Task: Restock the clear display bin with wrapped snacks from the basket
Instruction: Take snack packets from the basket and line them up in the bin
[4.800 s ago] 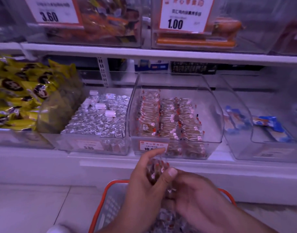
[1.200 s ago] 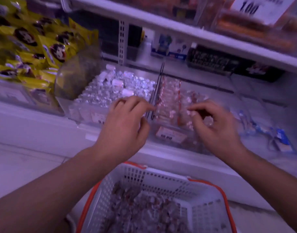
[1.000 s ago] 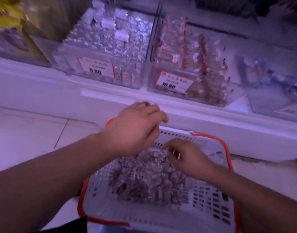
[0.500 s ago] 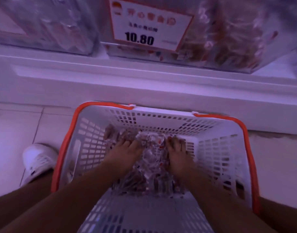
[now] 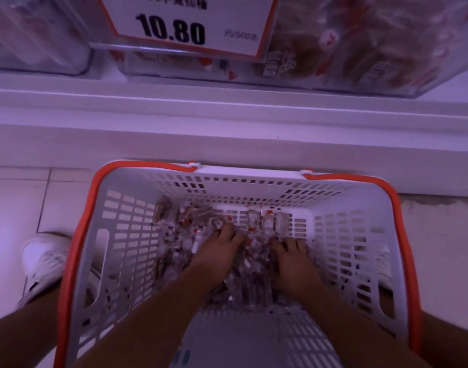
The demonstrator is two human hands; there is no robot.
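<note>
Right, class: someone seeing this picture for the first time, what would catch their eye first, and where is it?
Probably the white slotted plastic basket with the orange rim on the floor, filling the lower frame. Inside it, the left hand and right hand rest on a heap of clear-wrapped snacks. Above, the white price tag reading 10.80 fronts the clear display bin.

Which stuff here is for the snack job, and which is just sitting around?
For the job:
basket
wrapped snacks piled in it
left hand and right hand, both down in the pile
clear display bin with its 10.80 price tag

Just there:
neighbouring bin
white shoe
shelf ledge
</note>
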